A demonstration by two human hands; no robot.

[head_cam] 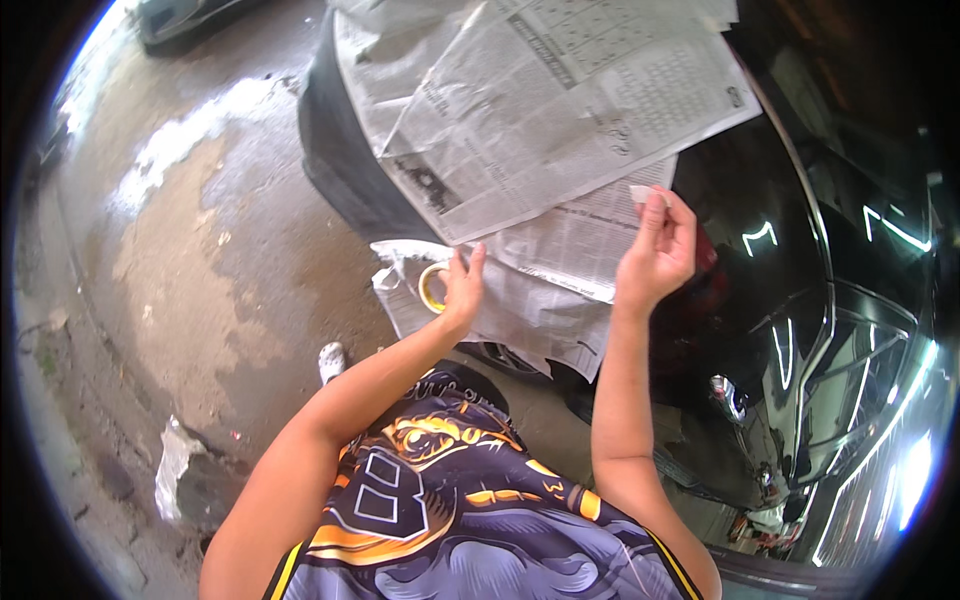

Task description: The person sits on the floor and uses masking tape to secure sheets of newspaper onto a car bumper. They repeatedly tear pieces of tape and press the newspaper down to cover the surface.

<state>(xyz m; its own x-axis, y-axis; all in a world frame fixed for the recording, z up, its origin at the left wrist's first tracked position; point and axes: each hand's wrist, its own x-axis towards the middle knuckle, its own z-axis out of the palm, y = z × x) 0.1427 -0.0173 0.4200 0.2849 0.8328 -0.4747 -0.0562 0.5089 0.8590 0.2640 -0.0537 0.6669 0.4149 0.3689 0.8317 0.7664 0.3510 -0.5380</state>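
My left hand (463, 287) holds a roll of masking tape (433, 288), with fingers through or against its ring. Raised at the right, my right hand (658, 255) pinches a short piece of pale tape (646, 196) between thumb and fingers. Under and beyond both hands, overlapping newspaper sheets (525, 150) cover part of a car. A lower newspaper sheet (540, 319) hangs over the car's side above a wheel. The black, glossy car body (742, 172) shows right of the paper, and a matt dark grey bumper (352, 150) shows along its left edge.
Wet, patchy concrete floor (172, 285) lies to the left. A plastic-wrapped bundle (184, 472) sits at the lower left, and a light shoe (331, 361) is on the floor near my left forearm. Part of another vehicle (180, 19) stands at the top left.
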